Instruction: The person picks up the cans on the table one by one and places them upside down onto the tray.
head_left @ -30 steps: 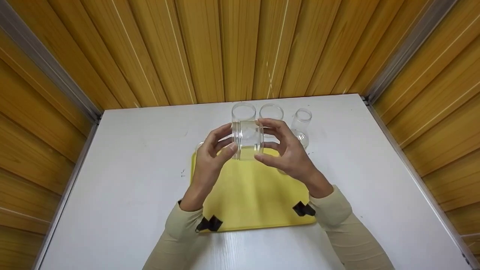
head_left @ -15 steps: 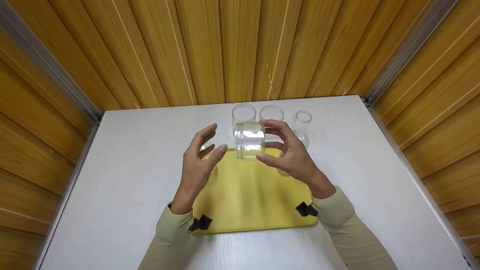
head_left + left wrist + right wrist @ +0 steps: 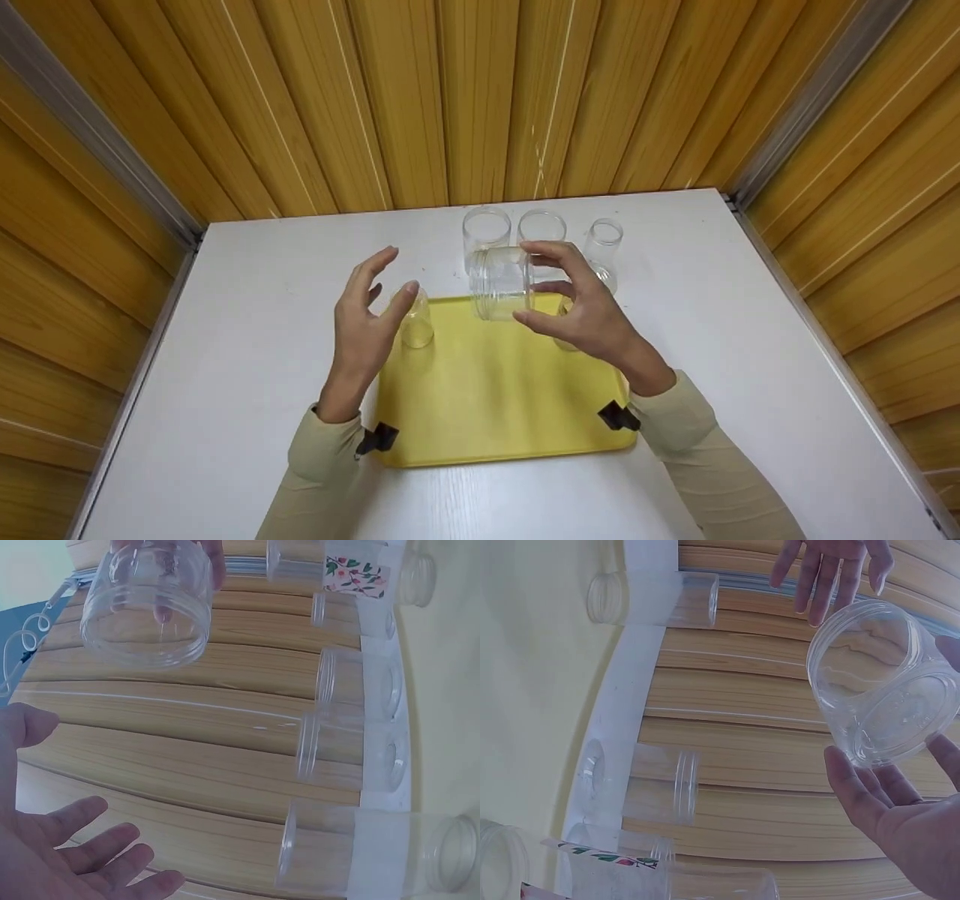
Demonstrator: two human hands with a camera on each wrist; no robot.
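My right hand [image 3: 592, 311] holds a clear jar [image 3: 501, 285] on its side above the tray, thumb and fingers around its base end. The jar's threaded open mouth [image 3: 825, 645] points left, toward my left hand. My left hand [image 3: 364, 322] is apart from the jar, fingers spread and holding nothing. A slim clear container [image 3: 418, 330] stands on the tray just beyond its thumb. In the left wrist view the jar [image 3: 150, 622] hangs above the open left fingers [image 3: 112, 844]. My right hand partly hides another clear container [image 3: 566, 345] at the tray's right side.
A yellow tray [image 3: 502, 397] lies on the white table [image 3: 247, 337]. Behind it stand two wide clear jars [image 3: 486, 232] [image 3: 543, 225] and a narrower one [image 3: 604, 238]. A floral-printed strip [image 3: 354, 576] shows on one container. Wood-patterned walls [image 3: 480, 97] enclose the table.
My left hand has let go of the jar's mouth end and moved left, uncovering the slim container. The right hand keeps the jar in nearly the same place.
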